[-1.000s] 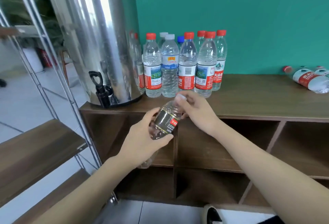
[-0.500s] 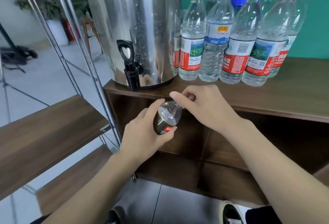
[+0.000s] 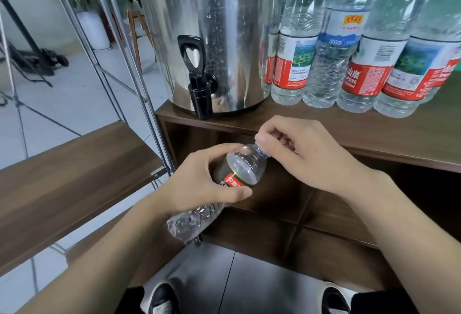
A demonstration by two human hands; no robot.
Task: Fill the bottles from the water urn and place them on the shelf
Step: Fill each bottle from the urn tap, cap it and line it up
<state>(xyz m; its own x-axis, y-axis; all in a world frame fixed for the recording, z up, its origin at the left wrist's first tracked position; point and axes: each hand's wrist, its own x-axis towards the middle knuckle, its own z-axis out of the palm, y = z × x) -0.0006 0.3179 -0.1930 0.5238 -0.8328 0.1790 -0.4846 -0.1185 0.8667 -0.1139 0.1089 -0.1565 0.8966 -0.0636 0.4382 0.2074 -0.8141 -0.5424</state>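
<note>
My left hand [image 3: 199, 184] grips a clear plastic bottle [image 3: 239, 166] with a dark label around its middle, tilted with its neck up to the right. My right hand [image 3: 299, 156] pinches the bottle's cap, which its fingers mostly hide. Both hands are just below and in front of the black tap [image 3: 197, 82] of the steel water urn [image 3: 212, 27], which stands on the wooden cabinet [image 3: 374, 136]. Several capped water bottles [image 3: 349, 47] stand beside the urn on the right.
A metal-framed rack with a wooden shelf [image 3: 62, 179] stands on the left, its slanted poles [image 3: 129, 64] close to the cabinet. Open cubbies [image 3: 324, 214] sit under the cabinet top. My shoes [image 3: 162, 298] are on the tiled floor below.
The view has moved closer and lower toward the urn's tap. Both hands keep hold of the bottle; the bottle has tipped so its base points down toward me.
</note>
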